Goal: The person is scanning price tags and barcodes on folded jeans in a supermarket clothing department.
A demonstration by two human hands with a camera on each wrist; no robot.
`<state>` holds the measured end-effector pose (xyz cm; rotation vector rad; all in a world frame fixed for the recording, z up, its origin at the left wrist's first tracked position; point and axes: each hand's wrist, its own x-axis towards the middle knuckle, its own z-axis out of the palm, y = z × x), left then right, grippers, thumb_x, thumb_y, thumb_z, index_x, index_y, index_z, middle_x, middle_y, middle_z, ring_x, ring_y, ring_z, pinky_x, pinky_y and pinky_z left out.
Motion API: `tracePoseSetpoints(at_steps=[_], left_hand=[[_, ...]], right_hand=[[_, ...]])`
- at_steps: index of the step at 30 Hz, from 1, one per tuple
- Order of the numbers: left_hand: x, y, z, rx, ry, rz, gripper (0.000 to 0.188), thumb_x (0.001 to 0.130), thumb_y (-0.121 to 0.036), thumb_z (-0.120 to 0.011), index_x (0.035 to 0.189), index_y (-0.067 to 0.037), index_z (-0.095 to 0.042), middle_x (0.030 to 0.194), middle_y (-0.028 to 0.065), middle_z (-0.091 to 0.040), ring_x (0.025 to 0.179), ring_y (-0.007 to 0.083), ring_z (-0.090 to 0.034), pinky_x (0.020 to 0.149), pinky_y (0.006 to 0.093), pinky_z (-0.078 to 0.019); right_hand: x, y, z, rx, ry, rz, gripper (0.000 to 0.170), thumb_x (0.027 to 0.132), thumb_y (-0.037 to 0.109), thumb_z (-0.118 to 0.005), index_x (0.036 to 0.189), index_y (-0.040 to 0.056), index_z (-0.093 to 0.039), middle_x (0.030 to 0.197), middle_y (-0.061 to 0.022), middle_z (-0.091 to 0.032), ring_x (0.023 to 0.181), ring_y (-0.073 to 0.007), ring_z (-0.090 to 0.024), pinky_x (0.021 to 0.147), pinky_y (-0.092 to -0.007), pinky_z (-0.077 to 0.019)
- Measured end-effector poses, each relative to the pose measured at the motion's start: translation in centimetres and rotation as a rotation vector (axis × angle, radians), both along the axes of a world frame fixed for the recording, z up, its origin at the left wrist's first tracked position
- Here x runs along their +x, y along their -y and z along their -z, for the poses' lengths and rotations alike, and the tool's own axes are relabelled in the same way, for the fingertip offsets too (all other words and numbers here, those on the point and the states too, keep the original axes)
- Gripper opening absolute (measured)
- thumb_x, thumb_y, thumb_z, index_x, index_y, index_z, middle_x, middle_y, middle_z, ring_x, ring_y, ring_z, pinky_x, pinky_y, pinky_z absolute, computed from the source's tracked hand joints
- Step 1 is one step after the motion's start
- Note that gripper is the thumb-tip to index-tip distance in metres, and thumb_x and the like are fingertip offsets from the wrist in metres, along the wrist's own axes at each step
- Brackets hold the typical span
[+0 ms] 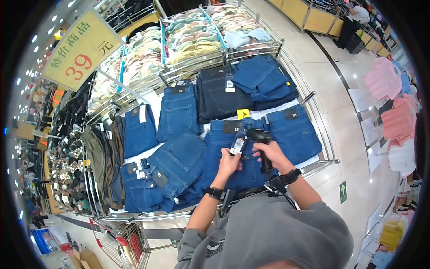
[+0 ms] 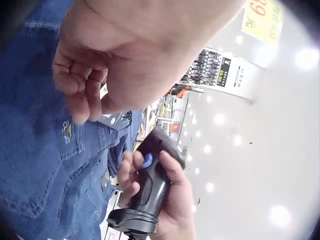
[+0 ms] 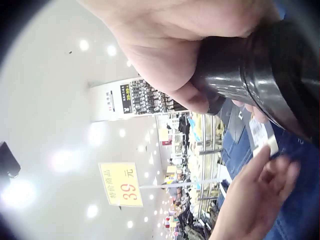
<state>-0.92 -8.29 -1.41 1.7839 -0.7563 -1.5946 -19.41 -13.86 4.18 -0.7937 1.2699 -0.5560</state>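
i worked in bright light from ceiling lights (image 2: 279, 216), which flared into white blobs in both wrist views. the pale floor (image 1: 342, 119) threw back glare, and my black scanner (image 3: 222, 75) caught shiny streaks. the head view bulged, its corners black; in the right wrist view my left hand (image 3: 255, 197) looked soft at the fingers.
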Motion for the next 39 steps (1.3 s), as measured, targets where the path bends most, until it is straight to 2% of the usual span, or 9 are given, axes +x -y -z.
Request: tracePoseSetpoints(at_steps=[3,4,6,7,11,20,27,30,39], left_hand=[[2.8,-1.1,0.8,-0.273,0.576,0.01,0.032,0.085,-0.015,-0.064,0.102,-0.002,-0.04,0.067,0.0136,-0.06,0.062,0.0322,-0.063,0.061,0.0404,-0.051],[3.7,-1.0,0.2,-0.285,0.543,-0.109,0.033,0.082,-0.017,-0.067,0.1,-0.001,-0.045,0.073,0.0151,-0.061,0.072,0.0377,-0.062,0.067,0.045,-0.0479],[5.7,-0.5,1.6,-0.491,0.88,-0.089,0.039,0.082,-0.02,-0.068,0.108,0.001,-0.047,0.086,0.018,-0.062,0.086,0.0367,-0.062,0.073,0.0464,-0.047],[6.4,-0.3,2.0,-0.333,0.896,-0.074,0.052,0.081,-0.028,-0.072,0.116,0.002,-0.048,0.103,0.0222,-0.061,0.102,0.0362,-0.06,0.083,0.0455,-0.0471],[7.8,0.4,3.2,-0.225,0.58,-0.077,0.068,0.079,-0.042,-0.075,0.121,0.003,-0.046,0.115,0.0288,-0.059,0.109,0.0396,-0.058,0.093,0.0437,-0.0465],[7.8,2.8,1.5,-0.136,0.572,0.12,0.084,0.072,-0.047,-0.079,0.128,0.008,-0.047,0.12,0.0307,-0.059,0.114,0.0409,-0.058,0.097,0.0408,-0.0457],[10.5,7.3,4.5,-0.198,0.249,0.18,0.096,0.071,-0.042,-0.081,0.135,0.017,-0.04,0.135,0.0294,-0.05,0.126,0.0344,-0.051,0.105,0.037,-0.0406],[10.4,7.7,4.3,-0.252,0.236,0.158,0.067,0.078,-0.028,-0.08,0.125,0.011,-0.051,0.114,0.018,-0.064,0.101,0.0222,-0.063,0.09,0.0324,-0.0502],[8.5,7.3,-2.2,-0.061,-0.044,0.237,0.052,0.087,-0.028,-0.072,0.124,0.004,-0.057,0.114,0.0117,-0.065,0.102,0.019,-0.061,0.09,0.0318,-0.049]], right_hand=[[-1.3,1.6,1.6,0.035,-0.025,0.041,0.028,0.082,0.023,-0.071,0.099,0.0013,-0.064,0.085,-0.0057,-0.064,0.071,-0.0138,-0.062,0.056,-0.0287,-0.0541],[-1.5,1.9,2.0,0.015,-0.023,0.039,0.028,0.082,0.023,-0.072,0.099,0.0017,-0.064,0.082,-0.0042,-0.062,0.074,-0.0132,-0.061,0.058,-0.0288,-0.0546],[-1.3,2.2,2.2,0.032,-0.038,0.054,0.023,0.081,0.021,-0.072,0.096,0.0041,-0.065,0.083,-0.0031,-0.062,0.074,-0.012,-0.06,0.062,-0.0288,-0.053],[-1.3,2.4,2.7,0.044,-0.016,0.027,0.023,0.081,0.021,-0.072,0.095,0.0047,-0.065,0.082,-0.0024,-0.061,0.072,-0.0118,-0.059,0.063,-0.0283,-0.0521],[-1.2,2.8,3.8,0.067,0.01,-0.04,0.024,0.082,0.019,-0.071,0.1,0.0038,-0.066,0.088,-0.0024,-0.064,0.079,-0.0127,-0.06,0.069,-0.0277,-0.049],[-0.4,3.2,4.6,0.061,0.045,0.0,0.03,0.084,0.018,-0.07,0.108,0.0009,-0.064,0.097,-0.0041,-0.067,0.088,-0.0134,-0.062,0.076,-0.0275,-0.0489],[-0.1,3.5,3.3,0.124,0.225,0.054,0.031,0.086,0.015,-0.067,0.112,0.0005,-0.064,0.103,-0.0046,-0.067,0.094,-0.0154,-0.062,0.084,-0.0272,-0.0472],[0.2,3.9,5.0,-0.003,0.289,0.04,0.03,0.086,0.014,-0.067,0.113,0.0005,-0.064,0.107,-0.0053,-0.066,0.101,-0.0158,-0.06,0.091,-0.0285,-0.0443],[1.3,4.5,5.5,-0.004,0.331,-0.081,0.031,0.085,0.014,-0.066,0.113,0.0016,-0.065,0.109,-0.0042,-0.066,0.107,-0.0152,-0.057,0.096,-0.0285,-0.0402]])
